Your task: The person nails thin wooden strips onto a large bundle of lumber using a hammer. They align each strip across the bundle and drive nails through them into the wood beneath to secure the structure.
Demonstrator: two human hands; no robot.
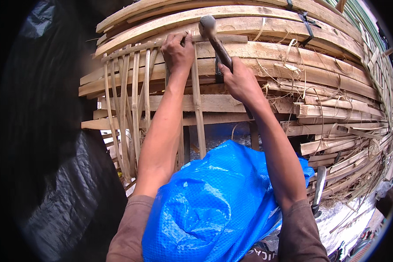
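My right hand (241,82) is wrapped round the handle of a hammer (221,51). The hammer's rounded grey head is raised to the right of my left hand (179,52). Pinched together, the fingers of my left hand rest at a thin wooden crosspiece (231,39); whatever small thing is between the fingertips is too small to make out. Several narrow slats (136,87) run down from this crosspiece on the left. Another slat (198,102) runs down just right of my left wrist, its top end at the crosspiece.
Long wooden planks (266,51) are stacked behind the slats, with dark ties round some. Split strips and shavings (323,109) lie at the right. A blue plastic sheet (201,205) covers my lap. A knife (319,185) is at its right. Black sheeting (61,174) hangs at the left.
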